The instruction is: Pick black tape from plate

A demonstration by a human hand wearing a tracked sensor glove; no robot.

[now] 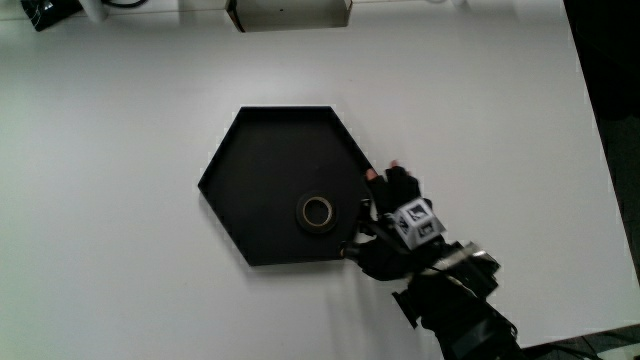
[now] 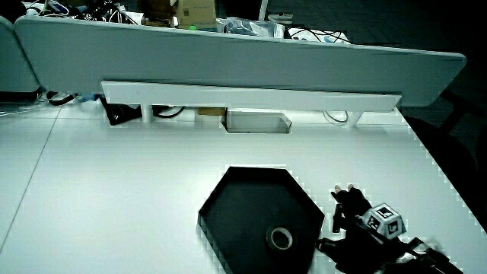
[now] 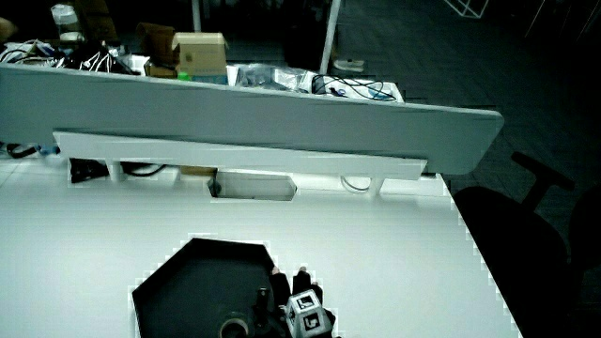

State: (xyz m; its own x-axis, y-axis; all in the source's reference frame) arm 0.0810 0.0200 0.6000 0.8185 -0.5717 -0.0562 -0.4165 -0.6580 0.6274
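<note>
A black hexagonal plate (image 1: pixel 262 150) lies on the white table. A roll of black tape (image 1: pixel 316 212) lies flat in the plate, in the part nearest the person. The gloved hand (image 1: pixel 398 215) with its patterned cube rests on the table beside the plate's edge, close to the tape without touching it. Its fingers are loosely spread and hold nothing. Both side views show the plate (image 2: pixel 243 199) (image 3: pixel 188 277), the tape (image 2: pixel 281 238) (image 3: pixel 232 328) and the hand (image 2: pixel 358 221) (image 3: pixel 299 305) beside the plate.
A low grey partition (image 2: pixel 228 61) with a white shelf under it runs along the table's edge farthest from the person. A small white box (image 1: pixel 290 13) stands near that edge. Cables and boxes lie past the partition (image 3: pixel 254 108).
</note>
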